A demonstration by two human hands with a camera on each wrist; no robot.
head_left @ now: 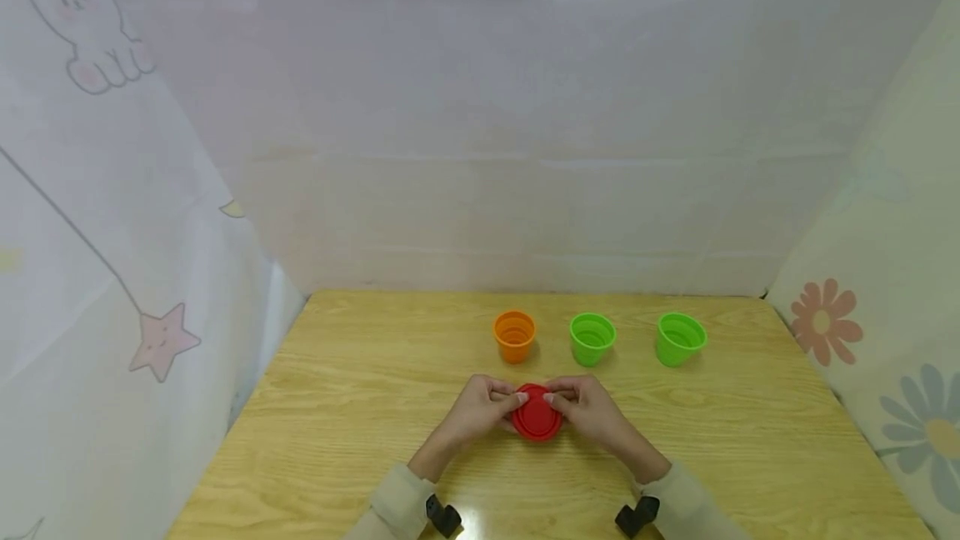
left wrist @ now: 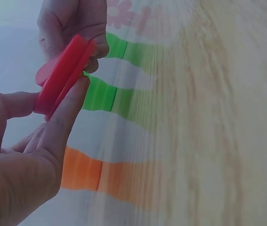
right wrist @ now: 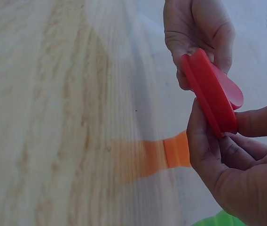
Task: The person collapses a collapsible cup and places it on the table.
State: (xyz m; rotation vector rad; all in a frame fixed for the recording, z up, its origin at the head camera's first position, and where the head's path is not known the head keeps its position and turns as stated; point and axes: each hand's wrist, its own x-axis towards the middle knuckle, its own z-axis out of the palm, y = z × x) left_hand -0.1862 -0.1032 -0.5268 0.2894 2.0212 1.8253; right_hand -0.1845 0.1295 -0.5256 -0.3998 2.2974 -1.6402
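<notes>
A red collapsible cup (head_left: pixel 537 417), folded flat into a disc, is held above the table between both hands. My left hand (head_left: pixel 482 407) pinches its left edge, thumb on the near face and fingers behind. On the opposite edge, my right hand (head_left: pixel 594 413) pinches it the same way. Seen from the left wrist, the flattened red cup (left wrist: pixel 65 75) is tilted nearly edge-on, and a part bulges from its thumb side. The right wrist view shows the same bulge on the red cup (right wrist: pixel 213 94). Beyond the hands stands an orange cup (head_left: pixel 514 337), opened out.
Two green cups, one in the middle (head_left: pixel 592 340) and one at the right (head_left: pixel 680 340), stand opened out in a row with the orange one. They are on a wooden table (head_left: pixel 360 407). Patterned white cloth (head_left: pixel 525 148) hangs behind and at both sides.
</notes>
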